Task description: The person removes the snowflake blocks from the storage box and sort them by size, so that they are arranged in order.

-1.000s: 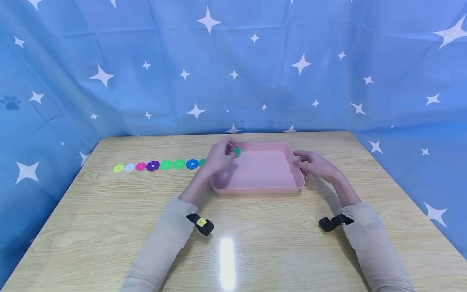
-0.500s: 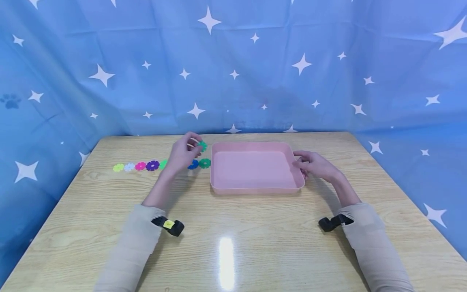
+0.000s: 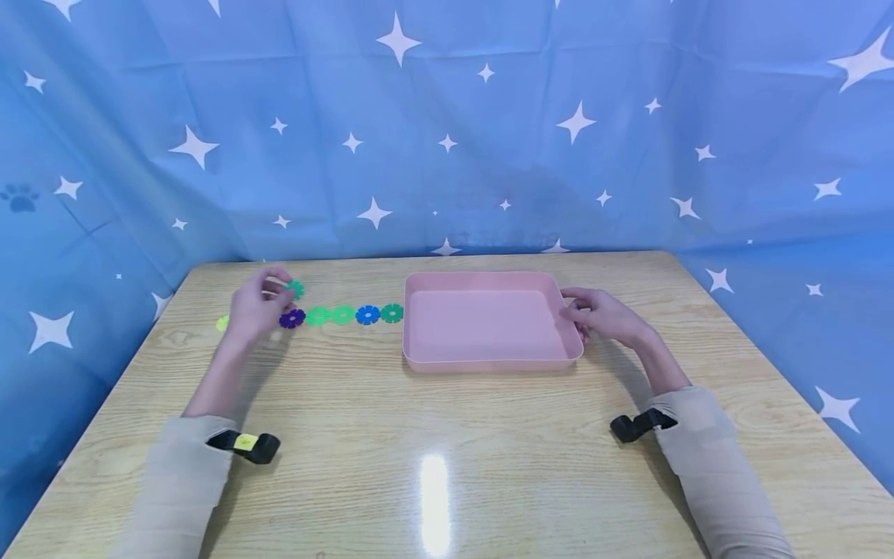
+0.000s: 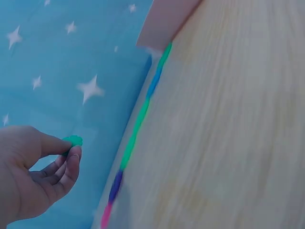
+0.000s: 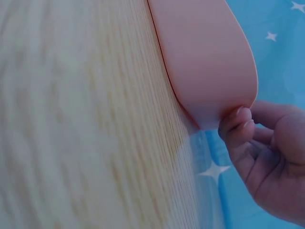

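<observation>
My left hand point(image 3: 257, 304) pinches a green snowflake disc point(image 3: 296, 290) between thumb and fingertips, raised above the left part of a row of discs. In the left wrist view the green disc point(image 4: 73, 140) shows at the fingertips. Under that hand the row is partly hidden; a yellow disc point(image 3: 223, 323) peeks out at its left end. To the right lie a purple disc point(image 3: 292, 318), two light green ones, a blue disc point(image 3: 368, 314) and a darker green disc point(image 3: 393, 313). My right hand point(image 3: 606, 317) grips the right wall of a pink tray point(image 3: 492, 365), thumb over the rim.
The tray stands on a wooden table point(image 3: 489, 481), close to the right end of the disc row. A blue curtain point(image 3: 447, 171) with white stars hangs behind the table's far edge. Black cameras are strapped over both sleeves.
My left hand has carried the green disc leftward from over the tray, along the row to its left part. My right hand has stayed on the tray's right wall.
</observation>
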Tool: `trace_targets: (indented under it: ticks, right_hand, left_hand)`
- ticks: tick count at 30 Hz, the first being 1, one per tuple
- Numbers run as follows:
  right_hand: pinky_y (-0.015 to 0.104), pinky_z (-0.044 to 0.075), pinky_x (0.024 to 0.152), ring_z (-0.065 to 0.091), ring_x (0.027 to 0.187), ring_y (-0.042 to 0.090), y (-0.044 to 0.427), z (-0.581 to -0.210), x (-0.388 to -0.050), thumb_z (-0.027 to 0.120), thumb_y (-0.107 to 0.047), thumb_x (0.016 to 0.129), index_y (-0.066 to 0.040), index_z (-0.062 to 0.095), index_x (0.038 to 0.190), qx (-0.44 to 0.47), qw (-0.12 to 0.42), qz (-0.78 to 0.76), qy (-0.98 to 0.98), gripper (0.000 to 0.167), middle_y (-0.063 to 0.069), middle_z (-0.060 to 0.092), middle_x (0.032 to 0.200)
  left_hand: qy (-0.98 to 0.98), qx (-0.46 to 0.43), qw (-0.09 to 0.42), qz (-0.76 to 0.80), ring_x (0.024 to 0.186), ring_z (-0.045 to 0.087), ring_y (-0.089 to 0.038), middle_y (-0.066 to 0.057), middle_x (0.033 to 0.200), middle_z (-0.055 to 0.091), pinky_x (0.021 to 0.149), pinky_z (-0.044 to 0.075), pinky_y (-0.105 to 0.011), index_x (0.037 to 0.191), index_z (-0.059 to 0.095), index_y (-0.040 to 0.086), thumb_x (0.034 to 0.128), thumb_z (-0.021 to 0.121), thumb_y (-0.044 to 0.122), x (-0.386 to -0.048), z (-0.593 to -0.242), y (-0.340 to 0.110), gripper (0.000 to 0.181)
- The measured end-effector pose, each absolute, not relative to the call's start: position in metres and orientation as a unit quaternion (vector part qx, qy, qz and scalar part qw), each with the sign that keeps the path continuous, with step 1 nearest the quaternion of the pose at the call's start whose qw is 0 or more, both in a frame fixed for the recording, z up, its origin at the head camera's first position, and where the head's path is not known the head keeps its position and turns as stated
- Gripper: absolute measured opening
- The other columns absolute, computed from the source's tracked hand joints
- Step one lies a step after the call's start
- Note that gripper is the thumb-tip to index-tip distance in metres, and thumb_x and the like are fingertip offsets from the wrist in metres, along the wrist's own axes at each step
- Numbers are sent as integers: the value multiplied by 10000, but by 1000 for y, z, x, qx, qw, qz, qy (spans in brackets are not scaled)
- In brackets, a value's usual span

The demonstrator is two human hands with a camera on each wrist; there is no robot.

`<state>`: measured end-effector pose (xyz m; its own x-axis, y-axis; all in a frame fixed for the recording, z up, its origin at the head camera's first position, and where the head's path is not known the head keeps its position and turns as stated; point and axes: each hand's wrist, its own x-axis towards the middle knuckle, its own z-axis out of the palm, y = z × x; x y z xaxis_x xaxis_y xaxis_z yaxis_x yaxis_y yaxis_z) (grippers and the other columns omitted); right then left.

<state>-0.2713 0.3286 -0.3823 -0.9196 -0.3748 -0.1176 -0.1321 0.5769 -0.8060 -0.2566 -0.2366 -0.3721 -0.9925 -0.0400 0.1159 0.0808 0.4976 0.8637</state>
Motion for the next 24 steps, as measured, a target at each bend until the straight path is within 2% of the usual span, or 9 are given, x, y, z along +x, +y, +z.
trace_targets:
  ticks: [4,9,15,17,20,22,24]
  right_hand:
    - [390,485,546,530,572,195,328,-382,-272,555,-155,1047,54,368,1505,-145,139,-437,877,537,149,555,804]
    - [388,486,547,531,576,195,328,-382,-271,554,-152,1047,56,361,1508,-144,140,-439,876,542,150,557,810]
    - [375,484,545,529,577,195,328,-382,-269,546,-140,1050,56,360,1508,-140,141,-442,874,532,151,553,814]
    - [377,487,547,530,577,191,328,-382,-269,545,-140,1050,57,360,1507,-141,141,-441,875,531,149,554,816]
    - [383,492,549,533,578,191,328,-382,-269,546,-137,1048,61,360,1505,-142,140,-439,876,531,150,555,818]
    - [387,493,549,534,576,193,327,-381,-269,546,-138,1048,61,356,1507,-142,140,-438,877,535,150,556,818]
    - [391,491,549,534,574,195,327,-380,-269,546,-138,1048,60,354,1509,-143,139,-439,876,537,152,556,815]
  left_hand:
    - [-870,34,72,-486,842,674,-174,-196,1106,587,681,578,-286,1302,509,8,1029,577,161,-248,-377,-273,321]
    - [-870,76,95,-477,700,665,-8,-124,970,615,636,556,-229,1290,503,-29,1032,554,162,-241,-383,-310,325]
    - [-890,140,92,-425,610,610,31,60,764,662,563,498,-241,1326,543,-30,1026,575,226,-235,-387,-338,396]
    - [-896,156,90,-406,638,625,-30,24,772,671,563,497,-267,1314,565,-29,1024,584,236,-234,-390,-344,393]
    - [-904,165,91,-383,871,623,-239,-131,899,674,620,462,-319,1277,589,-53,1019,586,222,-233,-396,-351,378]
    - [-907,167,94,-376,1030,553,-383,-245,1019,647,670,430,-341,1262,589,-73,1015,586,217,-233,-400,-354,381]
    - [-906,167,95,-376,1130,468,-457,-317,1107,602,711,390,-354,1264,582,-89,1014,585,222,-233,-403,-356,399]
